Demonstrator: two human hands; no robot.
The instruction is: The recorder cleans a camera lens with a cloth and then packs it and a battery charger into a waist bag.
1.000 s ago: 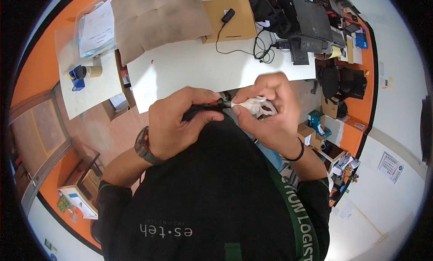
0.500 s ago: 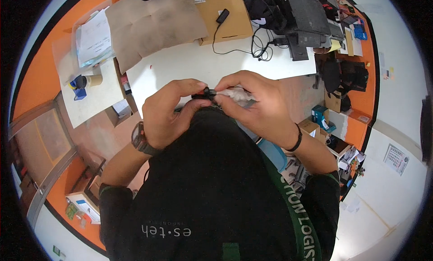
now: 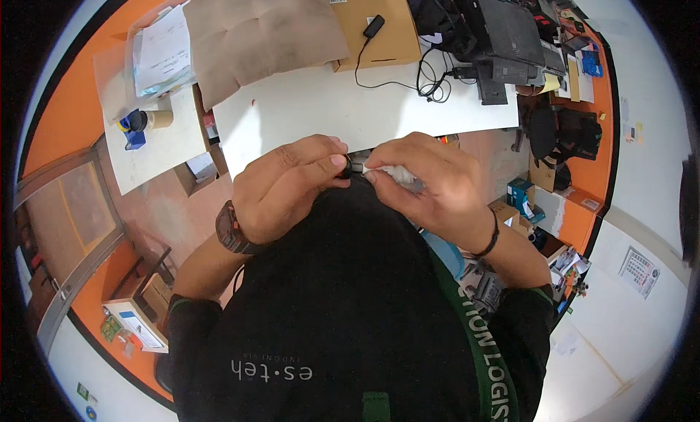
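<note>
Two hands, left hand (image 3: 288,185) and right hand (image 3: 430,185); one small black part (image 3: 352,167); one white cloth (image 3: 397,176); one cardboard box (image 3: 379,25); one white table (image 3: 350,105).

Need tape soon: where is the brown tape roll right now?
In the head view, the brown tape roll sits upper left on the side table, beside a blue object.

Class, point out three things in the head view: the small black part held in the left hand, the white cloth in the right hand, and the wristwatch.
small black part (image 3: 348,167), head view, its exposed end.
white cloth (image 3: 397,176), head view, the bunched middle.
wristwatch (image 3: 227,229), head view, the case.
</note>
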